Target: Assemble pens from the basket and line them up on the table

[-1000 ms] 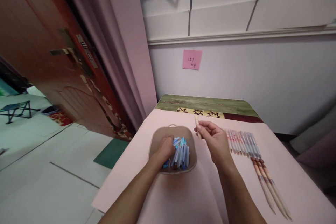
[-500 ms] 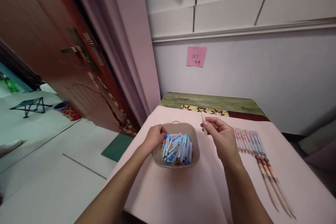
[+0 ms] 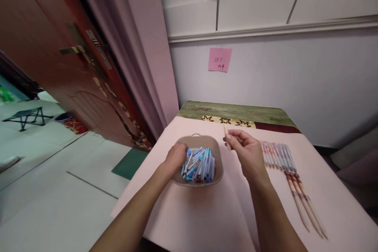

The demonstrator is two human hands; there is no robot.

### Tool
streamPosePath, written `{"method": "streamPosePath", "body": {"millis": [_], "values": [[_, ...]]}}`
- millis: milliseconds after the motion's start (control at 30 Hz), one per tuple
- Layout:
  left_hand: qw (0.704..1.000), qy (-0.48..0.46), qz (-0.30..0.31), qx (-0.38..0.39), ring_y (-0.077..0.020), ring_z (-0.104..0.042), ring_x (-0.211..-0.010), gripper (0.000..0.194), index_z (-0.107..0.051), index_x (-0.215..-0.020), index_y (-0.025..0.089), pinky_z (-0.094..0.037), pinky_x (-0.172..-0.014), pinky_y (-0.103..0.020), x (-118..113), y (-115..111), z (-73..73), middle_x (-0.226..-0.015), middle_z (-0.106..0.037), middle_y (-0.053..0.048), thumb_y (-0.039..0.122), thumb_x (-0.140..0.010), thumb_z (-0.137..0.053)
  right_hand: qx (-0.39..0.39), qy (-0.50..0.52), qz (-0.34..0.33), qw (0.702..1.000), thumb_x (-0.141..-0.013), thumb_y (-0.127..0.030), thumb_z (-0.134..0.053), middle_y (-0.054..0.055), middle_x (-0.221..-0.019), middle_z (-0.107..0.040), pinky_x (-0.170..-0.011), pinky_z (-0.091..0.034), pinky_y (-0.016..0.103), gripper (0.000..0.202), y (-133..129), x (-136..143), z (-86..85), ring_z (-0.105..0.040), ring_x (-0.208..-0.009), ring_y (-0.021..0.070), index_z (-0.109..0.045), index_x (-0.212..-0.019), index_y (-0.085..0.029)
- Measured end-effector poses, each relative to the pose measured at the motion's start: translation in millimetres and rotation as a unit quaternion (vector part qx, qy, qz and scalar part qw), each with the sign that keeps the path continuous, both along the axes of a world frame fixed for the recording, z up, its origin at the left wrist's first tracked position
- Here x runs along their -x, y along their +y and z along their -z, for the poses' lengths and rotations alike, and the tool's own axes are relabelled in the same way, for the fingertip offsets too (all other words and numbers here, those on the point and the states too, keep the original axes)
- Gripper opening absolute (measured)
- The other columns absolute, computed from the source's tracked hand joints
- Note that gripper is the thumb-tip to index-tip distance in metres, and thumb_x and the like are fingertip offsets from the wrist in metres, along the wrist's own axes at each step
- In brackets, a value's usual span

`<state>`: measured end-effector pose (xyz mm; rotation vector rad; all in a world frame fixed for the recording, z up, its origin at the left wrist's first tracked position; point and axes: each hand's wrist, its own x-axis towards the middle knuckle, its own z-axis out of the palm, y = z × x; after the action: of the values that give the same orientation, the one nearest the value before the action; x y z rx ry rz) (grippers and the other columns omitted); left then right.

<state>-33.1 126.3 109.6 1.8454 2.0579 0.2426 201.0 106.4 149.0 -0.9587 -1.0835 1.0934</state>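
My left hand [image 3: 176,156] reaches over the left rim of a beige plastic basket [image 3: 219,173], its fingers curled down and hidden beside the pens. Blue, white and lilac pens [image 3: 203,163] lie jumbled inside. To the right of the basket, my right hand [image 3: 245,149] pinches a short cream-coloured stick-like piece [image 3: 226,134] between thumb and fingers, held nearly upright above the table. Farther right lies a row of clear pens with pink and grey tints [image 3: 276,155]. Below that row are several long pale pens with brown ends [image 3: 305,204].
The table [image 3: 206,220] has a pale pink cover and a green, patterned far edge. Behind it, a pink note [image 3: 220,60] is stuck on the wall. At the left are a red-brown door [image 3: 59,47], a purple curtain and a small folding stool [image 3: 28,116].
My left hand has turned farther over the basket's pens, and its fingertips are now hidden. My right hand still holds the cream piece. The whole view has shifted slightly.
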Motion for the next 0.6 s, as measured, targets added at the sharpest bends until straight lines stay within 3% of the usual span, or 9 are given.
{"method": "streamPosePath", "body": {"millis": [200,467,600], "values": [[0.996,0.024,0.083,-0.005,-0.0219,-0.060,-0.085,0.017,-0.069,-0.075,0.019,-0.041,-0.074,-0.027,-8,-2,7.0,-0.084,-0.069,-0.006,0.012,-0.069,-0.054,0.004,0.000,0.001,1.000,-0.070,-0.043,-0.076,0.005,-0.076,-0.071,-0.057,-0.047,0.026,0.034,0,0,-0.6,-0.060,-0.062,0.0144,-0.069,-0.091,-0.017],[0.995,0.058,0.075,-0.019,-0.0225,-0.060,-0.089,0.022,-0.068,-0.082,0.020,-0.041,-0.077,-0.029,2,-5,0.0,-0.089,-0.068,-0.007,0.012,-0.073,-0.050,-0.005,-0.016,0.012,1.000,-0.071,-0.044,-0.074,0.005,-0.076,-0.070,-0.057,-0.048,0.027,0.034,1,-2,-0.1,-0.061,-0.063,0.0153,-0.068,-0.092,-0.017],[0.995,0.065,0.071,0.011,-0.0225,-0.063,-0.084,0.014,-0.068,-0.076,0.021,-0.043,-0.072,-0.028,-9,-12,5.6,-0.083,-0.070,-0.007,0.015,-0.072,-0.056,0.002,-0.014,0.023,1.000,-0.072,-0.043,-0.073,0.005,-0.073,-0.069,-0.059,-0.048,0.028,0.031,1,1,-1.8,-0.062,-0.065,0.0162,-0.066,-0.087,-0.017]]}}
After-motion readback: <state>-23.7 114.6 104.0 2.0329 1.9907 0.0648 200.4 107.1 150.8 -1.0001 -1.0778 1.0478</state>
